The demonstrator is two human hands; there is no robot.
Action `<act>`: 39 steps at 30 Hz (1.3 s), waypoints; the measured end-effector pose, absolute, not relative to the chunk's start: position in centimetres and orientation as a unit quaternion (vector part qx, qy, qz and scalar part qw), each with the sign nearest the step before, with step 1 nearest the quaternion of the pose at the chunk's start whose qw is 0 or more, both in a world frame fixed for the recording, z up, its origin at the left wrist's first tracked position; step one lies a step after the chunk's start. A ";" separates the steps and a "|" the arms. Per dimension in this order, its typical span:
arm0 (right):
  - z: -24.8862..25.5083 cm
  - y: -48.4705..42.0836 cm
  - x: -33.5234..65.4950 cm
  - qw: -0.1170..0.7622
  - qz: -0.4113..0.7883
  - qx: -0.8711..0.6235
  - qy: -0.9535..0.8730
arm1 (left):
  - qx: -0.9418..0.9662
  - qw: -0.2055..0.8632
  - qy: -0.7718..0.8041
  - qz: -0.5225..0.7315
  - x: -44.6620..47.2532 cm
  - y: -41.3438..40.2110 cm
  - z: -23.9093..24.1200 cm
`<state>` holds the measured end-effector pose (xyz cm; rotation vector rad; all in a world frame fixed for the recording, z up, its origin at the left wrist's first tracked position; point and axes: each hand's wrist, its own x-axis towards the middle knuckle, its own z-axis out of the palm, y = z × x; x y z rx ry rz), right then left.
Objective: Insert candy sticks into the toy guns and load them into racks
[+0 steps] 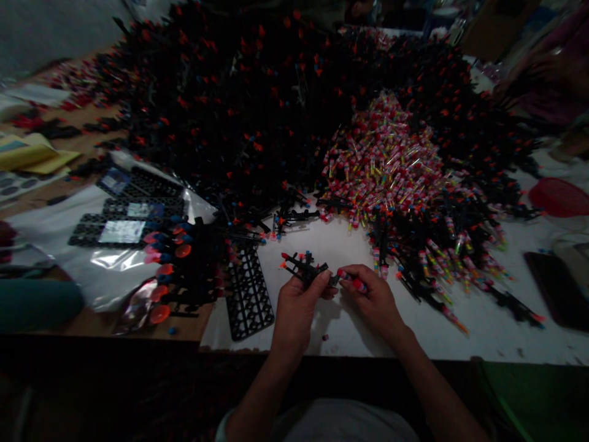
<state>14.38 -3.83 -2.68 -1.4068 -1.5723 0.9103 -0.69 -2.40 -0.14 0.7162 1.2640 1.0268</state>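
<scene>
My left hand is closed around a small black plastic toy gun with red and blue tips, held just above the white table. My right hand pinches a small red and pink candy tube against the rear of the toy. Both hands meet near the table's front edge.
A huge heap of black toy guns fills the back of the table. A pile of coloured candy tubes lies right of centre. Black plastic frames and clear bags lie left. A red basket and another person's hand are at right.
</scene>
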 end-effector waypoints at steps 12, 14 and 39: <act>-3.3 -3.6 14.1 0.425 0.366 -0.562 -0.609 | 0.297 0.630 0.552 0.457 -0.7 -2.2 -0.4; -3.5 -3.8 14.0 0.432 0.354 -0.555 -0.617 | 0.302 0.624 0.556 0.459 -0.6 -2.2 -0.4; -0.2 -3.5 20.5 0.404 -0.074 -0.695 -0.590 | 0.652 0.213 0.708 0.166 -4.2 -0.8 0.5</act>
